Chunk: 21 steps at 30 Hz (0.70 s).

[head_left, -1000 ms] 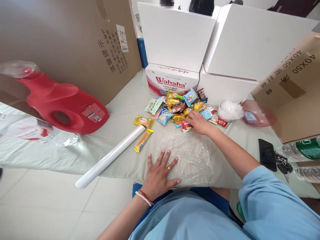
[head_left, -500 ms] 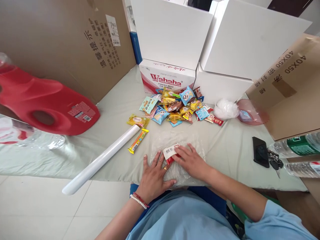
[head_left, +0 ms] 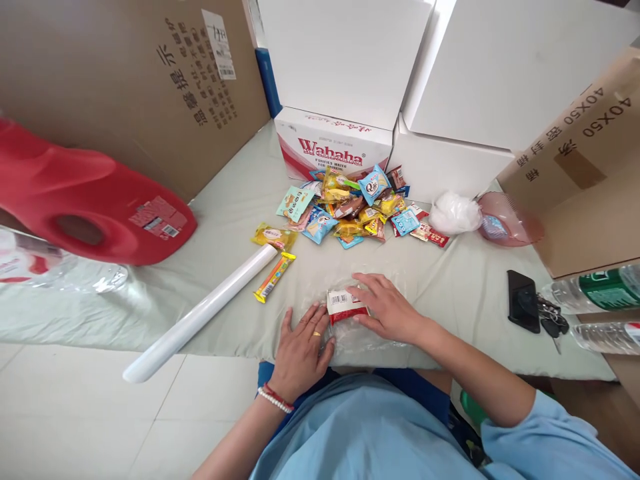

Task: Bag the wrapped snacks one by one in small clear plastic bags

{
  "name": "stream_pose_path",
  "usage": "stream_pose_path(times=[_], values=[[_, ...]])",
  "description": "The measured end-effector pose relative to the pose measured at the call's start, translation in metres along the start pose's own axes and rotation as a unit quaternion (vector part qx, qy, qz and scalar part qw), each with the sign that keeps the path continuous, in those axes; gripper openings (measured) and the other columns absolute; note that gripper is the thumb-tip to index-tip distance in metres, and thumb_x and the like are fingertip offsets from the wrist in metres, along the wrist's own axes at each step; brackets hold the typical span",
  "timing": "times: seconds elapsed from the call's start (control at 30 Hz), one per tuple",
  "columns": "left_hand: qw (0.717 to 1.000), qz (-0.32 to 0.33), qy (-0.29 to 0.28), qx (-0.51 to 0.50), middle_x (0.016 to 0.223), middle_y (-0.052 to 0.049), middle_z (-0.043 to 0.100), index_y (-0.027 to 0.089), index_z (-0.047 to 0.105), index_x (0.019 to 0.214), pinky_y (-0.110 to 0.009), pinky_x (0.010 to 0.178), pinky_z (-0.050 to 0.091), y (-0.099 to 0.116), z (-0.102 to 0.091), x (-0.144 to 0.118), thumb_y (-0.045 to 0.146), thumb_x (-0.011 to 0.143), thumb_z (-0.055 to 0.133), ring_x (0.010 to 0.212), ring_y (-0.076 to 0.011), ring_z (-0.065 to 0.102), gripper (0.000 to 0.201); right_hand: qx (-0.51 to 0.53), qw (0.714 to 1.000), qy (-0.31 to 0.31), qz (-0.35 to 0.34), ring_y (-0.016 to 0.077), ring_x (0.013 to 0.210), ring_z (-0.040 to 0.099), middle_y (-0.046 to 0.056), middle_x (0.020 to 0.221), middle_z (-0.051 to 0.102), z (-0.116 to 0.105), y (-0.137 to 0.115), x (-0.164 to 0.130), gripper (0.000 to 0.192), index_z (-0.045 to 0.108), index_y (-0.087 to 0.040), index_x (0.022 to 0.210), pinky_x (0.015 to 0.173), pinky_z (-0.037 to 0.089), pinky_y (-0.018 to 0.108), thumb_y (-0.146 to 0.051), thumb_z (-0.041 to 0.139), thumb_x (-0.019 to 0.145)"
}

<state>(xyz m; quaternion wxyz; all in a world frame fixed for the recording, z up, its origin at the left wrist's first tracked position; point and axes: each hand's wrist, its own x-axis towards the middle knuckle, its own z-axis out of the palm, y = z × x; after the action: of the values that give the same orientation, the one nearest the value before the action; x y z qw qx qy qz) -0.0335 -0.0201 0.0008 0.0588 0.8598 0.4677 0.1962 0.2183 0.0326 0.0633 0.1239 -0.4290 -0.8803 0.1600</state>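
A small red and white snack packet [head_left: 345, 307] with a barcode lies on a sheet of clear plastic film [head_left: 370, 335] near the front edge of the cloth-covered table. My left hand [head_left: 303, 340] rests flat beside the packet's left end, its fingers stretched out and a ring showing. Over the packet's right end is my right hand [head_left: 390, 310], thumb and fingers apart and touching it. A yellow snack bar [head_left: 274, 277] and a white roll [head_left: 200, 313] lie to the left of my hands.
A heap of wrapped snacks [head_left: 350, 207] lies before the Wahaba-style white box [head_left: 333, 150]. A red jug [head_left: 115, 207] stands left. At right are a plastic ball [head_left: 455, 213], a pink basket [head_left: 515, 223], a black phone-like item [head_left: 523, 300], keys [head_left: 553, 320] and bottles [head_left: 607, 291].
The packet has turned level and more of it shows. My left hand has drawn slightly left and down, off the packet. My right hand's fingers have spread wider. The view has shifted a little.
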Motion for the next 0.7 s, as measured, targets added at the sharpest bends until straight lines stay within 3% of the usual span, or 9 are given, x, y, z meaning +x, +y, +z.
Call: stream_pose_path(times=[0.07,0.2,0.3,0.4,0.47,0.5,0.6,0.7], values=[[1.0,-0.014,-0.008,0.01,0.151,-0.017,0.057,0.019,0.048,0.149,-0.067,0.124,0.011,0.002,-0.001,0.002,0.035,0.098,0.051,0.145,-0.0346,0.048,0.053,-0.018,0.999,-0.026,-0.023,0.0341,0.144,0.037,0.017,0.157,0.045,0.01,0.004,0.008,0.063,0.049,-0.021,0.152,0.117,0.036,0.057,-0.039,0.068,0.095],[0.999,-0.03,-0.021,0.027,0.156,-0.017,0.05,0.02,0.038,0.157,-0.071,0.123,0.001,0.0,-0.002,0.002,0.04,0.098,0.05,0.147,-0.0375,0.045,0.064,-0.063,0.997,-0.048,-0.025,0.031,0.142,0.041,0.014,0.144,0.057,0.033,0.004,0.001,0.053,0.052,-0.025,0.15,0.122,0.026,0.059,-0.024,0.061,0.098],[0.999,-0.018,-0.023,0.031,0.159,-0.016,0.046,0.023,0.034,0.16,-0.07,0.123,-0.001,-0.004,-0.001,0.001,0.043,0.098,0.05,0.148,-0.0372,0.043,0.067,-0.047,0.999,-0.021,-0.013,0.0323,0.145,0.038,0.014,0.152,0.052,0.03,0.018,-0.013,0.056,0.049,-0.026,0.152,0.122,0.025,0.061,-0.037,0.061,0.098],[1.0,0.005,-0.006,0.029,0.163,-0.017,0.04,0.023,0.033,0.16,-0.068,0.124,0.005,-0.01,-0.002,-0.003,0.042,0.097,0.053,0.15,-0.0365,0.04,0.07,-0.027,0.992,0.097,0.08,0.0296,0.142,0.042,0.016,0.152,0.05,0.005,0.066,-0.022,0.051,0.05,-0.023,0.15,0.119,0.036,0.053,-0.041,0.052,0.102],[0.999,0.039,0.001,0.015,0.164,-0.016,0.04,0.023,0.032,0.161,-0.065,0.126,0.008,-0.015,-0.005,-0.007,0.04,0.096,0.055,0.152,-0.0347,0.038,0.071,-0.061,0.952,0.209,0.213,0.0298,0.137,0.047,0.018,0.146,0.053,-0.016,0.113,-0.025,0.046,0.053,-0.019,0.147,0.116,0.039,0.051,-0.031,0.045,0.103],[0.998,0.062,-0.001,0.003,0.163,-0.015,0.041,0.024,0.031,0.161,-0.063,0.126,0.009,-0.017,-0.007,-0.01,0.039,0.096,0.056,0.152,-0.0337,0.038,0.072,-0.085,0.931,0.23,0.272,0.0319,0.135,0.047,0.019,0.146,0.053,-0.026,0.137,-0.026,0.047,0.054,-0.016,0.146,0.115,0.039,0.052,-0.029,0.048,0.101],[0.992,0.123,-0.028,-0.027,0.164,-0.015,0.04,0.026,0.032,0.161,-0.061,0.127,0.012,-0.025,-0.014,-0.018,0.045,0.093,0.061,0.148,-0.033,0.044,0.076,-0.116,0.893,0.194,0.388,0.0365,0.126,0.051,0.023,0.143,0.054,-0.045,0.195,-0.032,0.052,0.057,-0.008,0.142,0.109,0.042,0.053,-0.028,0.054,0.095],[0.988,0.138,-0.06,-0.032,0.166,-0.017,0.035,0.027,0.034,0.161,-0.062,0.127,0.014,-0.027,-0.018,-0.023,0.048,0.09,0.064,0.148,-0.0341,0.044,0.08,-0.134,0.878,0.169,0.427,0.035,0.116,0.055,0.024,0.131,0.062,-0.053,0.218,-0.043,0.046,0.063,-0.007,0.134,0.102,0.045,0.049,-0.028,0.046,0.097]])
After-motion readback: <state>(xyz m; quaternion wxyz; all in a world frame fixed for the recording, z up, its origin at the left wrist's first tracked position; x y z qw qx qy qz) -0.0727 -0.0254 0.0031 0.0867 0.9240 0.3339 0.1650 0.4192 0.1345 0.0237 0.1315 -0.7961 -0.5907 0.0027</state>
